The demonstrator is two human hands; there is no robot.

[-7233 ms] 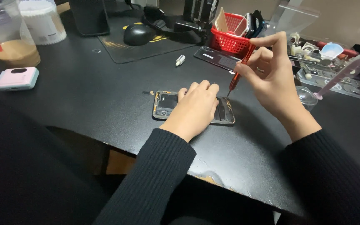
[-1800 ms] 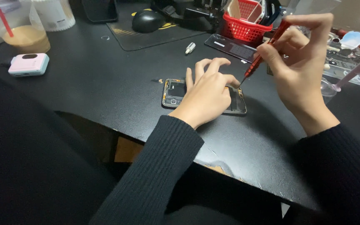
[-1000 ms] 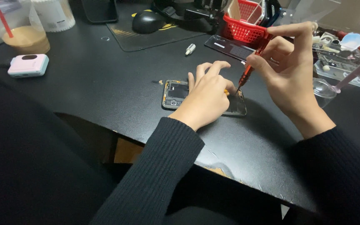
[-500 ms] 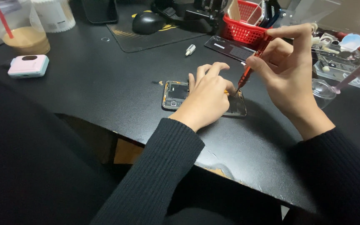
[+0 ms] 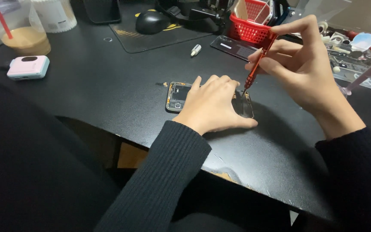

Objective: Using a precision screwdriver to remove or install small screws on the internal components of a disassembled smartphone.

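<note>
The left hand (image 5: 213, 101) is lying flat on an opened phone (image 5: 177, 95) near the middle of the bench (image 5: 108, 99), fingers spread and pressing it down rather than closing around it. The phone's exposed inside is showing at the hand's 9 o'clock, and its far end is peeking out at 3 o'clock.

The right hand (image 5: 308, 73) is pinching a slim red screwdriver (image 5: 258, 64) between thumb and fingertips, index finger capping the top. The shaft is tilting down toward 7 o'clock, and the tip is meeting the phone's end just beside the left fingertips; whether it is seated in a screw is too small to tell.

The phone is probably light, thin and stiff, yet fragile with its insides bare, so it is best held by the frame edges or pinned flat, as the palm is doing. It would likely slide easily on the smooth black top. The screwdriver is light and narrow, suited to a fingertip hold.

At 12 o'clock from the phone are sitting a red basket (image 5: 250, 30) and a mouse (image 5: 151, 21); at 10 o'clock, a pink case (image 5: 28, 67) and a cup (image 5: 20, 30).
</note>
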